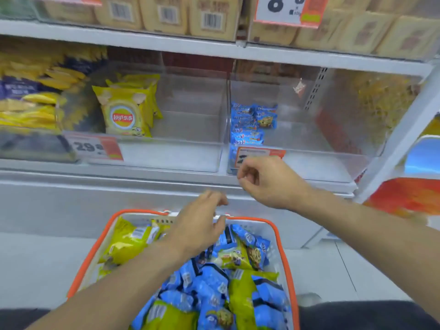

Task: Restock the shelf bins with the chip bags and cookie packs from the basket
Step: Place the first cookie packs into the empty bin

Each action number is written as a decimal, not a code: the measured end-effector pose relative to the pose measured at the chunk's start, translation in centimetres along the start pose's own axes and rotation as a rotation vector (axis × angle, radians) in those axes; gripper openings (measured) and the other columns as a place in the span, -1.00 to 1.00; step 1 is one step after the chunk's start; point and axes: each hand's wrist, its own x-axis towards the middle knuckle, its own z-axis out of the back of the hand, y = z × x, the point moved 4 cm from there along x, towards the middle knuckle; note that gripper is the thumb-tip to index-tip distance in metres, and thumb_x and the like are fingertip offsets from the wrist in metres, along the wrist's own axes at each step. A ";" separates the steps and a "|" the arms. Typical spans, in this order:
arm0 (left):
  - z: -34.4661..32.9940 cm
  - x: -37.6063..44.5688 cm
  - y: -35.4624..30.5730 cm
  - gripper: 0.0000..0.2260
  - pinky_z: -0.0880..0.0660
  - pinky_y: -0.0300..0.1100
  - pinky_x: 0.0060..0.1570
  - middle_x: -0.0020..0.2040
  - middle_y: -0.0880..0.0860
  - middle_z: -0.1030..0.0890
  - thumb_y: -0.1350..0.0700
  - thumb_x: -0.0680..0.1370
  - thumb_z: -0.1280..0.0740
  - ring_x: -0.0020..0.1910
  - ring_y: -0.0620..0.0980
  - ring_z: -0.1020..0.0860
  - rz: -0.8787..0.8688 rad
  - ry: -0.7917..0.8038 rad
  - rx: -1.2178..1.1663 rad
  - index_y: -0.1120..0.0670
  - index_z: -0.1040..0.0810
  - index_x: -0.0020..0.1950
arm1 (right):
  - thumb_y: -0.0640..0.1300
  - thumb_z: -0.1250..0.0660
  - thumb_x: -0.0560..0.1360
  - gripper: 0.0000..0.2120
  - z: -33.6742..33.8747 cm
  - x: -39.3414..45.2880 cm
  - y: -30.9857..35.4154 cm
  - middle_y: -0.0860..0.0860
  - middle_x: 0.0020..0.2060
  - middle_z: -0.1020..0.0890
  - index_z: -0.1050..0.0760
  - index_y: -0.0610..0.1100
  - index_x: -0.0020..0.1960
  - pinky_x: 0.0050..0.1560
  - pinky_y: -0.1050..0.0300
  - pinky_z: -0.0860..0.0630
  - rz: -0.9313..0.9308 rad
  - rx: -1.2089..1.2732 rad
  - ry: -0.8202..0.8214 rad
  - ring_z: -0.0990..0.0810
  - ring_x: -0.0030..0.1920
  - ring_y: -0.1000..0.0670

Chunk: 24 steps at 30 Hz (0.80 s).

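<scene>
Down near the middle, the left hand [200,222] hangs over the far rim of the basket [283,248], fingers spread and loose, holding nothing. Just right and farther off, the right hand [269,182] is raised before the shelf's front edge, its fingers curled in with the tips drawn together; whether anything small is pinched there cannot be told.

Below both hands, the white, orange-rimmed basket holds a jumble of yellow-green chip bags [126,244] and blue cookie packs [207,282], the chips mostly at the left and near side, the cookies heaped through the middle and right.

Farther off, on the shelf [166,48], two clear bins stand side by side. The left bin [190,153] has a few yellow Lay's bags [123,115] standing at its left end. The right bin [333,148] has a small stack of blue packs [250,125] at its left end. Orange-and-white price tags [95,147] hang on the bin fronts. Tan packets [164,13] fill the shelf above.
</scene>
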 end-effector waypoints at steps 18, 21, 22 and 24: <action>-11.0 -12.0 3.2 -0.61 -0.28 0.00 0.37 0.29 0.00 -0.40 -0.13 0.58 -0.31 0.30 0.01 -0.30 0.128 0.788 0.196 -0.01 -0.46 0.35 | -0.25 -0.47 0.46 -0.55 -15.7 -12.2 -4.4 -0.10 0.23 -0.45 -0.37 -0.13 0.27 -0.08 0.06 -0.45 -0.218 -0.263 1.121 -0.47 0.02 -0.10; -10.8 -11.4 3.0 -0.62 -0.31 0.02 0.34 0.28 0.02 -0.40 -0.12 0.58 -0.33 0.30 0.03 -0.31 0.175 0.827 0.149 0.02 -0.47 0.33 | -0.23 -0.48 0.47 -0.60 -14.7 -10.8 -5.0 -0.04 0.24 -0.49 -0.43 -0.08 0.24 0.04 0.08 -0.54 -0.332 -0.098 1.104 -0.56 0.10 -0.06; -10.7 -11.1 2.9 -0.64 -0.33 0.01 0.33 0.26 0.03 -0.40 -0.12 0.58 -0.33 0.29 0.04 -0.31 0.201 0.818 0.101 0.03 -0.48 0.31 | -0.26 -0.47 0.47 -0.63 -14.1 -10.2 -5.2 -0.01 0.19 -0.50 -0.45 -0.07 0.21 0.02 0.11 -0.56 -0.394 0.013 1.067 -0.58 0.05 0.00; -10.3 -10.3 2.7 -0.66 -0.34 -0.05 0.33 0.25 0.02 -0.42 -0.11 0.58 -0.34 0.31 0.00 -0.33 0.262 0.725 -0.049 0.03 -0.49 0.28 | -0.34 -0.43 0.49 -0.67 -12.6 -9.0 -5.3 0.08 0.06 -0.51 -0.49 -0.10 0.18 -0.08 0.19 -0.57 -0.516 0.270 0.967 -0.57 -0.13 0.16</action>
